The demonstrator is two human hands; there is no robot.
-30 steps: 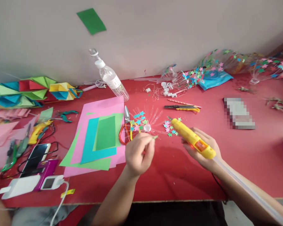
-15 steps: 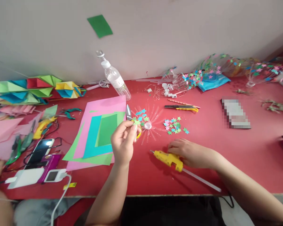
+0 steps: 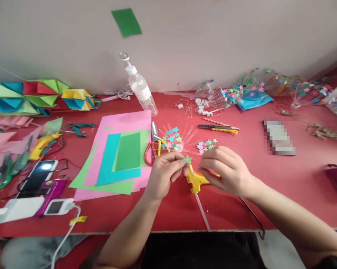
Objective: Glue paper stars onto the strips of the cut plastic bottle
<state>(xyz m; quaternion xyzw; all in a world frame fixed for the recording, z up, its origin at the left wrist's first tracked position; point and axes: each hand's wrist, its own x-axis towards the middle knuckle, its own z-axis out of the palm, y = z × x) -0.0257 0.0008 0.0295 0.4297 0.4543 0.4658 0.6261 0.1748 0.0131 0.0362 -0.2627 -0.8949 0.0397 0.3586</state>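
My left hand (image 3: 167,170) pinches a small green paper star (image 3: 187,160) between thumb and fingertips. My right hand (image 3: 227,170) is curled at the handle of a yellow glue gun (image 3: 195,181); part of the handle is hidden behind its fingers. The gun's tip sits just under the star, and a clear glue stick (image 3: 203,213) trails from its back. Beyond the hands, clear strips (image 3: 186,131) fan out from a round white cap (image 3: 179,148), with several coloured stars (image 3: 172,137) on the left side. A pile of loose stars (image 3: 206,145) lies behind my right hand.
Pliers (image 3: 154,130) and coloured paper sheets (image 3: 129,153) lie left of my hands. A plastic bottle (image 3: 142,91) stands by the wall. A utility knife (image 3: 219,129) and a phone (image 3: 279,137) are to the right. Cables and a power bank (image 3: 18,210) occupy the left front.
My left hand has moved right and down with the green star. My right hand has risen and turned the glue gun, so its tip now points up at the star.
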